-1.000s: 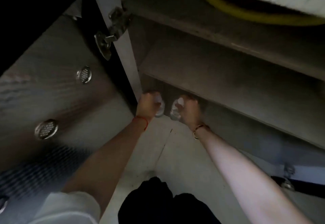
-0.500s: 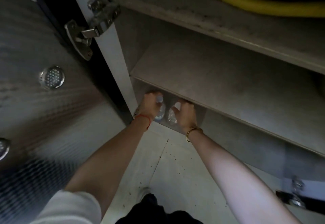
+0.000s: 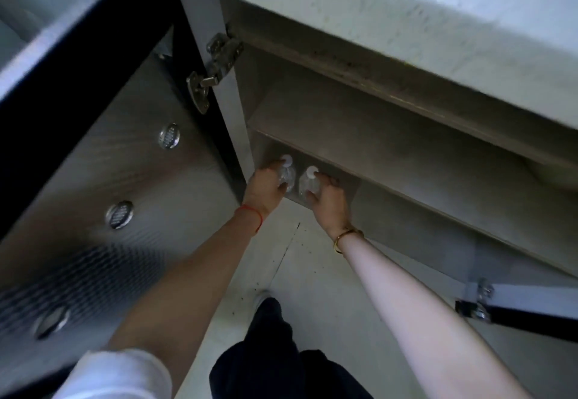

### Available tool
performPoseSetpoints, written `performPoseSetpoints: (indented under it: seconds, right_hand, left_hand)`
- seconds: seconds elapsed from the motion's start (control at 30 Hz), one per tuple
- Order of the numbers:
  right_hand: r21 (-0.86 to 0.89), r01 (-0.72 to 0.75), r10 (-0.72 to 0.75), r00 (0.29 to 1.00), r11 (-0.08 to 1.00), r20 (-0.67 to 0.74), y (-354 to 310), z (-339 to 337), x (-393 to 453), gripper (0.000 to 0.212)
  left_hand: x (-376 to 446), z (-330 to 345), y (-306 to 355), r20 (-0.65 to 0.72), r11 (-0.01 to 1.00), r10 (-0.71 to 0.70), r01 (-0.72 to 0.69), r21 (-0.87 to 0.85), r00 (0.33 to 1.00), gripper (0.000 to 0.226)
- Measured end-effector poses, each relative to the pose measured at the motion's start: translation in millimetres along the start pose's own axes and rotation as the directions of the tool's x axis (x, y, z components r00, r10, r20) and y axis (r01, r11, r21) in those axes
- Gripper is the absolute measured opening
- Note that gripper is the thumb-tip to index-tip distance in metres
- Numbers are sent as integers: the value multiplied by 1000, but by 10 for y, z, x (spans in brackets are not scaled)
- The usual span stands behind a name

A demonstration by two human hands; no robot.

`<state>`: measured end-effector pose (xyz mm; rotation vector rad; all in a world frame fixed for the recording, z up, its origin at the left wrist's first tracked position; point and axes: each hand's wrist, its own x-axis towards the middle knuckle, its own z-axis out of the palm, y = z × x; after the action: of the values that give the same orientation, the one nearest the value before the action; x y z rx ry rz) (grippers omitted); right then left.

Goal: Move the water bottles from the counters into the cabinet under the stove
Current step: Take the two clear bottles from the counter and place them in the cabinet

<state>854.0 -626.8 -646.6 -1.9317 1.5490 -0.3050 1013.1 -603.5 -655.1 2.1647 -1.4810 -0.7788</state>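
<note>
2 clear water bottles, left bottle (image 3: pixel 287 175) and right bottle (image 3: pixel 308 183), white-capped, upright, just beside each other below the cabinet shelf (image 3: pixel 359 151) at the cabinet's bottom front edge. Left hand (image 3: pixel 264 190) wrapped around left bottle; right hand (image 3: pixel 328 203) wrapped around right bottle. Open door (image 3: pixel 125 154) left of shelf.
</note>
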Motion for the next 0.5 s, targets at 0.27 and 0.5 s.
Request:
performPoseSetpoints:
  seconds: [0.27,0.5]
  right_hand:
    - [-31,146,-148,987,989,-64,-865,-1094,-970,43]
    - [-46,220,-222,972,974,-69,-1671,-2406,-1935,49]
  left_hand:
    - [-1318,-1348,905,-117,994,104,-101,30,988,42]
    - [-2608,-2465,1722,-190,973,175,-141,182,966,45]
